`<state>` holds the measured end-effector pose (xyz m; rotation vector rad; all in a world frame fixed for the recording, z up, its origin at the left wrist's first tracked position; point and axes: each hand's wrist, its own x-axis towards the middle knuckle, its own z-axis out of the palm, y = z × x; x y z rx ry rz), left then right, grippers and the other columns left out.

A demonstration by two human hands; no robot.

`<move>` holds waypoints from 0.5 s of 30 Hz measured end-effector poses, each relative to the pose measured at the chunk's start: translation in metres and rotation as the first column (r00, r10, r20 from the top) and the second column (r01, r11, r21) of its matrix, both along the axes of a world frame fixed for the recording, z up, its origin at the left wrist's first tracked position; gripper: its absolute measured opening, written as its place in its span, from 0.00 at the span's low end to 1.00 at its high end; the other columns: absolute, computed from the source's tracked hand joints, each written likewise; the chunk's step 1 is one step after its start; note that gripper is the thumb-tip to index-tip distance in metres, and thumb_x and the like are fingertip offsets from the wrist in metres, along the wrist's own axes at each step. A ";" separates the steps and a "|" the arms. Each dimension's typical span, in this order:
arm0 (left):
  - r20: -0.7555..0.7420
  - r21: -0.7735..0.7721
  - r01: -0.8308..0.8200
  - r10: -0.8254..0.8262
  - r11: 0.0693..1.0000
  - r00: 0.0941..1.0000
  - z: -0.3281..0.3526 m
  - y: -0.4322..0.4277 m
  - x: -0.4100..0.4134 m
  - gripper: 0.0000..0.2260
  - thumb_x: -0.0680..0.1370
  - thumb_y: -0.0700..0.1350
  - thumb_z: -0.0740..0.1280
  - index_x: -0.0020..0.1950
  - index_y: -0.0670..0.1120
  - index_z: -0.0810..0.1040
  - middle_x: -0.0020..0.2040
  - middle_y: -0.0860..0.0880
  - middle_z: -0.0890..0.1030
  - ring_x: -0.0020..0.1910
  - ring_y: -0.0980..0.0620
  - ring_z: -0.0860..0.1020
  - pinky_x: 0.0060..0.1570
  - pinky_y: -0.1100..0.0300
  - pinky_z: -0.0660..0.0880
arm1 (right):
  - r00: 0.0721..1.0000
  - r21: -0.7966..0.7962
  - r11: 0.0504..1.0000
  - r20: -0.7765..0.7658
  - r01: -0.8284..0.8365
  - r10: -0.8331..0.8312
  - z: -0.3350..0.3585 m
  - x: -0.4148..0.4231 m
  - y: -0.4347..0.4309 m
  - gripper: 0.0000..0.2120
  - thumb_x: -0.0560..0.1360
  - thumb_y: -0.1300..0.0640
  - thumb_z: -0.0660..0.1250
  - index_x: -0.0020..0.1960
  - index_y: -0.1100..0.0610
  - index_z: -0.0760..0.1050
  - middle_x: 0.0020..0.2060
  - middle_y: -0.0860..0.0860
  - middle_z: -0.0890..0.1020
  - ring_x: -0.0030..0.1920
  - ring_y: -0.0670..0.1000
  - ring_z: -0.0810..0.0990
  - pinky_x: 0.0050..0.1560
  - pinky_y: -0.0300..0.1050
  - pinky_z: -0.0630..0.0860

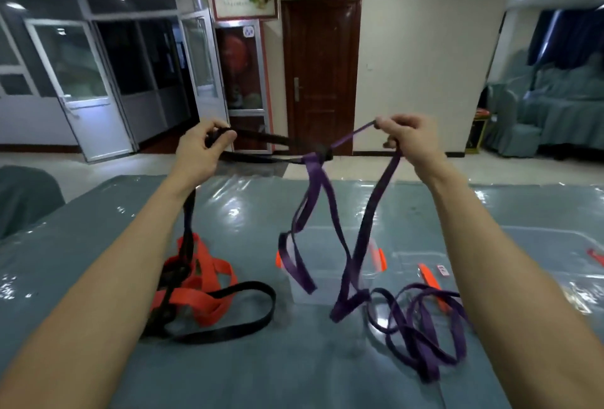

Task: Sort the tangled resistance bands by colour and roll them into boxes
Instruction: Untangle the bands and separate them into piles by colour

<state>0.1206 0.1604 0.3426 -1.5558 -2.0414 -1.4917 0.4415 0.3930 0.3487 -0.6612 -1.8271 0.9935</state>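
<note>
My left hand [199, 147] grips a black band [261, 140] raised above the table. My right hand [408, 137] pinches a purple band [376, 199] at the same height. The two bands are knotted together between my hands, around the purple loop near the middle. Long purple loops hang down and pile up on the table at the right. The black band drops from my left hand into a tangle with an orange band [202, 281] on the table at the left. A clear box [330, 278] with orange clips stands behind the hanging purple loops.
The table [261, 369] has a grey-green cloth under clear plastic. A second clear box or lid [523, 245] with an orange clip lies at the right. A covered chair stands at the table's left edge. Covered chairs line the far right wall.
</note>
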 end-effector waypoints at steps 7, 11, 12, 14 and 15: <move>-0.065 -0.201 0.006 -0.019 0.979 0.998 -0.005 -0.004 -0.004 0.17 0.83 0.66 0.68 0.49 0.53 0.80 0.41 0.51 0.82 0.41 0.51 0.78 0.47 0.51 0.75 | 0.998 0.041 0.998 0.042 0.050 -0.052 0.016 -0.015 -0.003 0.15 0.81 0.43 0.73 0.44 0.54 0.83 0.27 0.46 0.77 0.26 0.49 0.77 0.36 0.50 0.77; -0.109 -0.381 0.003 -0.048 0.924 0.993 -0.010 -0.008 -0.007 0.25 0.68 0.77 0.75 0.48 0.58 0.82 0.43 0.57 0.84 0.43 0.58 0.81 0.44 0.58 0.75 | 0.978 0.120 0.992 0.206 -0.043 0.017 0.021 -0.018 -0.011 0.15 0.80 0.40 0.73 0.47 0.52 0.83 0.25 0.42 0.77 0.27 0.44 0.77 0.29 0.41 0.76; -0.099 -0.434 0.037 -0.088 0.900 0.991 -0.009 -0.008 -0.006 0.25 0.66 0.78 0.76 0.49 0.60 0.84 0.45 0.59 0.85 0.45 0.61 0.82 0.45 0.59 0.75 | 0.985 0.127 0.992 0.170 -0.020 -0.002 0.022 -0.018 -0.012 0.15 0.81 0.40 0.72 0.47 0.52 0.83 0.25 0.41 0.77 0.26 0.44 0.77 0.30 0.40 0.76; -0.098 -0.542 0.094 -0.174 0.835 0.980 -0.006 -0.009 -0.002 0.25 0.64 0.77 0.79 0.51 0.63 0.87 0.46 0.61 0.86 0.45 0.63 0.83 0.47 0.60 0.76 | 0.992 0.116 0.993 0.122 0.011 -0.025 0.025 -0.019 -0.010 0.16 0.82 0.40 0.71 0.47 0.53 0.82 0.25 0.41 0.77 0.26 0.45 0.78 0.32 0.43 0.79; -0.112 -0.588 0.101 -0.204 0.802 0.973 -0.004 -0.009 -0.001 0.23 0.64 0.75 0.81 0.51 0.63 0.87 0.46 0.61 0.86 0.46 0.62 0.83 0.47 0.59 0.78 | 0.990 0.120 0.993 0.138 0.009 -0.025 0.026 -0.019 -0.011 0.16 0.82 0.40 0.71 0.48 0.53 0.82 0.26 0.42 0.78 0.26 0.45 0.79 0.34 0.45 0.81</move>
